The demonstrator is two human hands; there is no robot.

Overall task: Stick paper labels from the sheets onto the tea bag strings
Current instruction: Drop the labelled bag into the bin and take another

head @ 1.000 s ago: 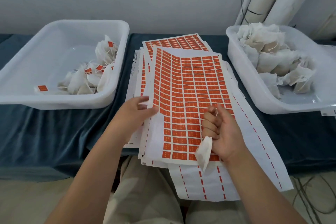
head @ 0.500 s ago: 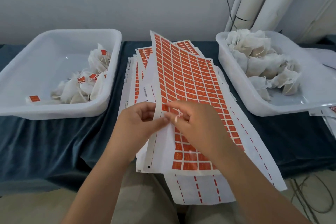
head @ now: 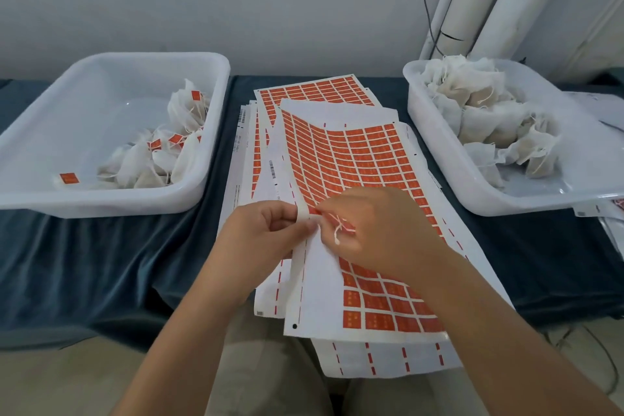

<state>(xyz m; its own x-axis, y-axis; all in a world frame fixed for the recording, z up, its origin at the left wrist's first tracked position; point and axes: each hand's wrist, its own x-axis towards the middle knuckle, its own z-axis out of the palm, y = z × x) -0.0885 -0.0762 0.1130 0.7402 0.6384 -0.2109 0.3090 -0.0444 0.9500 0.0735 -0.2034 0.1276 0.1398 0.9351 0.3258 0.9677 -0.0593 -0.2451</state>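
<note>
**Orange label at the sheet edge, both hands closing on it**

Orange grid, left-most column: that's the spot, right between my two sets of fingertips.

- left hand [head: 266, 233]: pinches the white margin of the top sheet [head: 358, 159], fingers curled, bending that edge up off the stack.
- right hand [head: 381, 233]: comes in from the right with fingers curled, fingertips at the same edge. The white string [head: 338, 232] is caught among its fingers and loops over them, just right of the pinch.
- Label already lifted or not: too small to tell. The tea bag itself isn't visible, presumably under the palm.

Geometry: the sheet's long axis runs away from me toward the wall, leaning slightly right, with the label rows across it. The target label lies just left of the string, nearly touching. The right hand is nearer for the peel; the left only anchors.

Around:
- A spent backing sheet [head: 388, 361] hangs over the near tabletop edge.
- The left tub [head: 101, 203] holds labelled bags [head: 162, 159].
- The right tub [head: 435, 152] holds bare bags [head: 479, 111].
- Both tubs sit well apart from the hands, on the blue cloth [head: 84, 263].

Nothing stands between the hands. My read on risk: the loose string end could catch a neighbouring label, and the bent sheet would spring back if the left hand lets go.
</note>
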